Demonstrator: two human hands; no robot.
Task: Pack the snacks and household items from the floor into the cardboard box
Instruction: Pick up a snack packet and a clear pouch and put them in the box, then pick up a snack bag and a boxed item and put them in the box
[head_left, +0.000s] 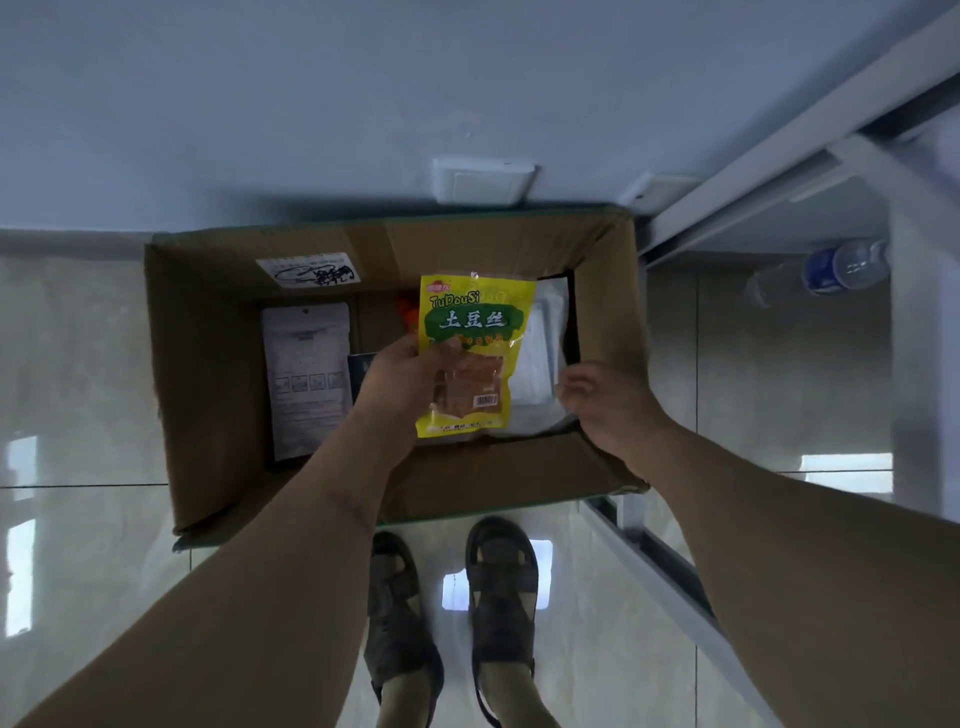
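Observation:
An open cardboard box (208, 364) stands on the floor against the wall. My left hand (402, 374) grips a yellow and green snack packet (478, 332) and holds it over the middle of the box. My right hand (602, 400) hovers at the box's right side with curled fingers that hold nothing. Inside the box lie a white pouch (306, 374) at the left, a clear plastic bag (540, 358) at the right, a dark item (359, 371) and an orange item (408, 312), both partly hidden by the packet and my hand.
A water bottle (826, 270) lies on the floor under a white metal frame (909, 322) at the right. A white wall socket (483, 179) sits just behind the box. My sandalled feet (452, 613) stand on glossy tiles in front of the box.

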